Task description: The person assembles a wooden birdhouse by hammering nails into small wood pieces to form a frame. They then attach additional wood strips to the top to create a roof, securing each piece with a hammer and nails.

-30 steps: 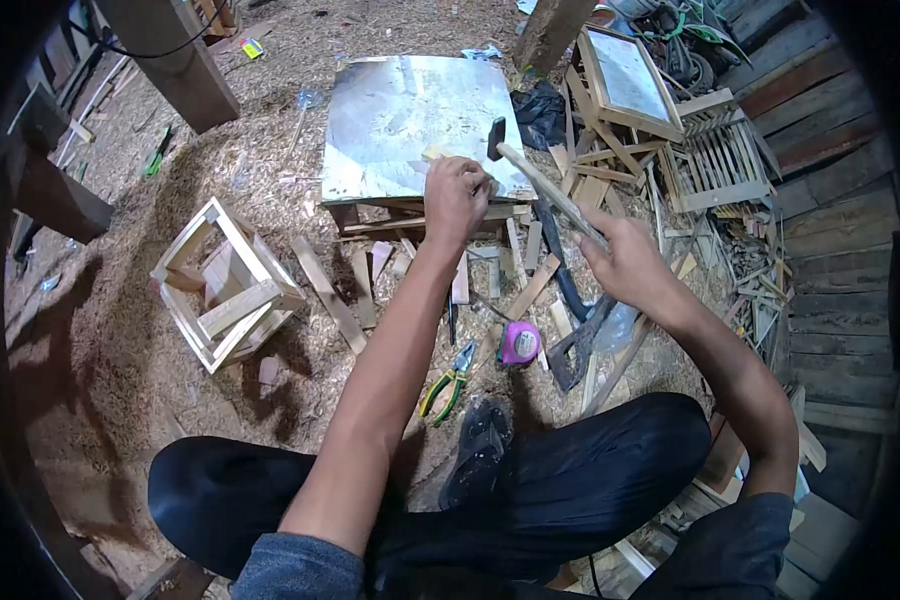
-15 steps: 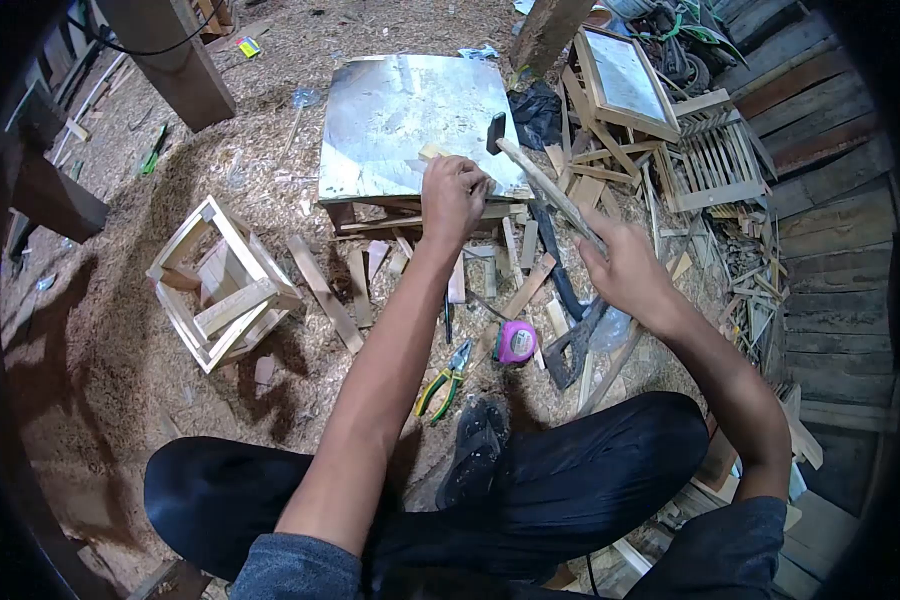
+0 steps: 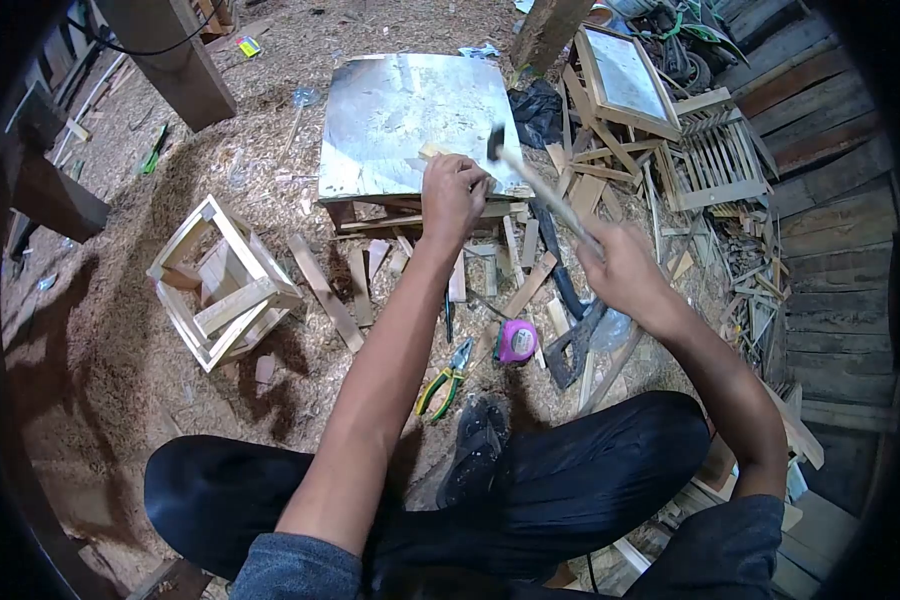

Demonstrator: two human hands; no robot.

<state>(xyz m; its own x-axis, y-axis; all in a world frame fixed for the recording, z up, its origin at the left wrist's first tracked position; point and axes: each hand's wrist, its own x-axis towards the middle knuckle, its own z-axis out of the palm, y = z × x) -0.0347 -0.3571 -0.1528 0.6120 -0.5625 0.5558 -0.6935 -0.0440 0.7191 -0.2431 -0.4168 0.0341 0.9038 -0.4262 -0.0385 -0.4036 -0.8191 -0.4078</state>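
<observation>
Hammer (image 3: 542, 192): dark metal head, pale wooden handle. Held slanted, head up and to the left over the near right edge of the tabletop (image 3: 400, 110), handle end gripped in the right hand (image 3: 625, 272).
Wood piece (image 3: 432, 152): small and pale, probably a short strip. Lies at the tabletop's near edge, mostly covered by the left hand (image 3: 453, 195) that pins it.

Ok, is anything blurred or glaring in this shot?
Head view: the hammer in the right hand is motion-smeared, the left hand on the wood piece is sharp; the metal sheet gives a dull sheen; fisheye bends the edges, corners dark.
</observation>
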